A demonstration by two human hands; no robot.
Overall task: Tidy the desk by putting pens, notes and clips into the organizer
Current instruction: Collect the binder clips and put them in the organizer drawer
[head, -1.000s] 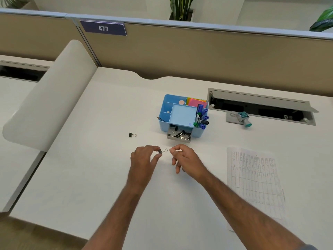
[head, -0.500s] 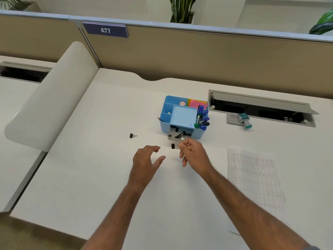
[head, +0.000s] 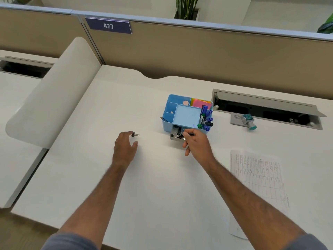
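Reaching left, the left hand (head: pixel 125 147) now has its spread fingertips touching the loose binder clip (head: pixel 134 134) on the desk (head: pixel 111 177); 1 second ago that hand was at the centre of the desk, sharing another clip with the right hand (head: pixel 195 142). The right hand has since carried that clip to the organizer's open drawer (head: pixel 174 135), where thumb and forefinger are pressed together over the pile; whether they are pinching the clip or have let it go cannot be told, as the fingers hide it. That likely leaves only 1 clip outside the blue organizer (head: pixel 187 114), so the clip step looks almost finished.

Counted: 1 loose clip on the desk, several clips heaped in the drawer, too tangled to number. About 5 markers (head: pixel 205 117) stand in the organizer's right compartment, and 1 stack of coloured notes (head: pixel 201 102) sits behind them. 1 printed sheet (head: pixel 257 175) lies on the right, and 1 stamp (head: pixel 249 121) rests by the cable tray.
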